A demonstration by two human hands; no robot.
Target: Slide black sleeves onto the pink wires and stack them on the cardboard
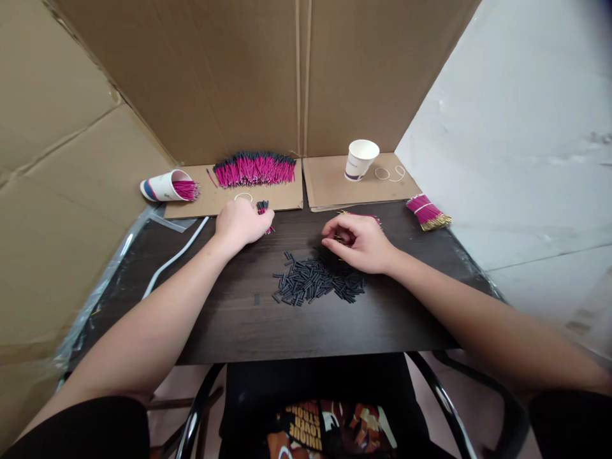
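My left hand [243,222] is closed around a small bunch of pink wires with black ends [262,206]. The bunch shows on both sides of the thumb, just in front of the cardboard. My right hand [361,242] is curled above the far right edge of a loose heap of short black tubes [310,280]. Its thumb and forefinger come close together; whatever they pinch is too small to make out. Pink wires with gold tips [366,218] lie behind and under the right hand, largely hidden by it.
Pink wires with black ends [253,169] lie in a wide row on the left cardboard sheet [191,209]. A tipped paper cup [160,186] holds more wires. An upright cup [361,160] stands near rubber bands [396,173]. A banded wire bundle [427,211] lies right. Cardboard walls [229,76] rise behind.
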